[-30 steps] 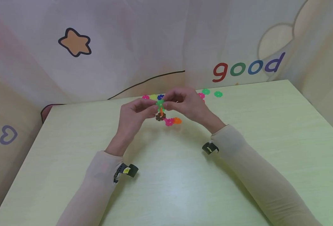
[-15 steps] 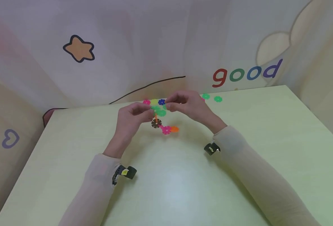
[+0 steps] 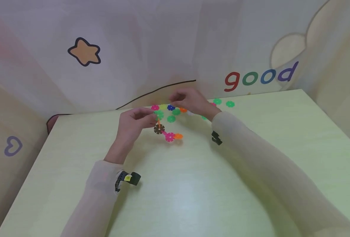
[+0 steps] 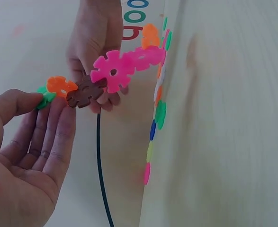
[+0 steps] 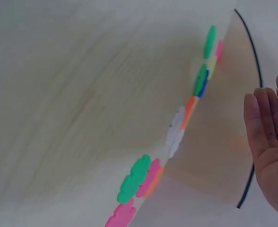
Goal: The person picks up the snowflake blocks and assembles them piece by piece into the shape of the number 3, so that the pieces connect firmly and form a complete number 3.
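My left hand (image 3: 129, 128) pinches a green flower-shaped snowflake disc (image 4: 46, 98) between thumb and fingers. That disc is the end of a joined chain held above the table. From it follow an orange disc (image 4: 60, 86), a brown disc (image 4: 86, 92), pink discs (image 4: 112, 71) and an orange disc (image 4: 150, 35) at the far end. Farther back, my right hand (image 3: 189, 100) hovers over the loose discs, close above a blue disc (image 3: 171, 107) in the head view. Its fingers (image 5: 265, 118) look extended in the right wrist view, and nothing shows in them.
Loose discs lie along the table's back edge: pink (image 3: 155, 107), yellow (image 3: 163, 107), several green ones (image 3: 171, 119), orange (image 3: 183, 110) and white (image 5: 175, 132). A printed curtain (image 3: 151, 49) hangs right behind that edge. The pale table (image 3: 175, 184) stretches toward me.
Both hands were at the green disc. My right hand has come away from it and moved back over the loose discs. My left hand has shifted slightly left with the chain.
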Tool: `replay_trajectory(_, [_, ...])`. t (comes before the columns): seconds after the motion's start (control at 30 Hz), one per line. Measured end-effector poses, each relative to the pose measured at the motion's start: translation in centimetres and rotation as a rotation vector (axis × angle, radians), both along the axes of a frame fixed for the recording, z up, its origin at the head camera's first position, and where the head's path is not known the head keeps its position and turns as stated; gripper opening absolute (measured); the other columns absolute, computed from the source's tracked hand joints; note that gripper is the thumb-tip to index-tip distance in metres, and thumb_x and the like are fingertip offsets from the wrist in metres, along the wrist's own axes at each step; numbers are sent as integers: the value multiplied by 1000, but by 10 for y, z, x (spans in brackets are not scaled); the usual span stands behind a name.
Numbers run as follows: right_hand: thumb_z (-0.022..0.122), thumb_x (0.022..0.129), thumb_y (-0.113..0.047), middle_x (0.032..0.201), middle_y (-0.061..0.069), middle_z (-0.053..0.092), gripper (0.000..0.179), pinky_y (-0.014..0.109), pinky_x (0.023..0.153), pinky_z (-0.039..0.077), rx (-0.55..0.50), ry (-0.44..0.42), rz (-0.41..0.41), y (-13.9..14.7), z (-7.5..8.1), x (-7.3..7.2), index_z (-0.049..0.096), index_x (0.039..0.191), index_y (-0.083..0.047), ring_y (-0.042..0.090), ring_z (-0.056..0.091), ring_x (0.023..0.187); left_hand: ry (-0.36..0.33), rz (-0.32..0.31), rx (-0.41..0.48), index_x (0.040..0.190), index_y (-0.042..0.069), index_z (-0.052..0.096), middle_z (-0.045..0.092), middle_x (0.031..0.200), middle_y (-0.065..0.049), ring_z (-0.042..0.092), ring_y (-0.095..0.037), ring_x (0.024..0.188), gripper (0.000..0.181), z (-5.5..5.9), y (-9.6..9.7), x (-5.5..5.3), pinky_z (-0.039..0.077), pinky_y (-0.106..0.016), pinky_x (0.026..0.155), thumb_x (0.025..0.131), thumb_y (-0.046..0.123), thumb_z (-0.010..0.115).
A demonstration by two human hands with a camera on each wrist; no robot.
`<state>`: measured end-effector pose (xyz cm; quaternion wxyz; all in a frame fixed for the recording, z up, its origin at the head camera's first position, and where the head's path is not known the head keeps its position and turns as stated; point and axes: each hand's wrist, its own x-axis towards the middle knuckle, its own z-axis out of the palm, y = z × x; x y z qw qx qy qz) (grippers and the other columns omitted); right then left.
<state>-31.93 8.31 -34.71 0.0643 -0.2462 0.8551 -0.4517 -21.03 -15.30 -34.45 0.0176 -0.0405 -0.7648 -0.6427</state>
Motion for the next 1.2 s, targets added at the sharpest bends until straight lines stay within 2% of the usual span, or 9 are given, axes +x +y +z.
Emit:
replay_trajectory(0.2, [75,100,-7,122,11,72,28,36,103,55,75,20,18,-17,-14,-22,72,127,0,26,66,115,-3,17,-14,118,-4,73,75,102,-13,76,-21,87,28,-2,-4,-2,62,-30,89,100,18,77])
replay_trajectory(0.4, [76,100,-8,127,10,73,31,36,105,53,131,40,76,-34,-23,-34,73,130,-2,25,65,118,2,18,-9,117,-6,72,76,100,-12,76,-20,84,28,-3,-8,-2,62,-31,88,100,17,76])
replay_trajectory(0.53, [76,99,-8,125,8,73,31,35,104,53,174,113,140,-42,-26,-41,74,130,-5,24,65,116,12,22,-18,118,-5,72,76,101,-13,76,-20,84,28,-3,-8,-2,62,-31,89,101,17,76])
replay_trajectory(0.67, [76,99,-8,124,8,73,30,37,103,52,242,173,212,-51,-25,-44,75,128,-5,25,62,116,19,22,-9,118,-5,73,76,102,-14,76,-21,84,27,-3,-8,-4,63,-32,88,101,16,75])
replay_trajectory(0.83, [72,101,-10,125,6,72,25,36,105,50,307,196,252,-60,-27,-45,77,126,-8,23,59,117,12,20,11,116,-6,72,75,100,-13,76,-21,83,27,-2,-7,-4,63,-32,87,100,15,76])
replay_trajectory(0.93, [72,102,-9,122,5,72,20,34,105,50,335,221,262,-63,-30,-47,79,121,-8,23,60,115,10,21,23,116,-6,72,75,100,-12,76,-21,83,26,-1,-7,-4,63,-32,87,100,14,76])
replay_trajectory(1.2, [76,99,-5,103,6,76,9,31,96,54,344,240,213,-62,-30,-45,82,106,-5,23,64,100,16,21,44,115,-6,72,75,97,-11,76,-20,81,23,-1,-5,-4,64,-34,85,99,10,75])
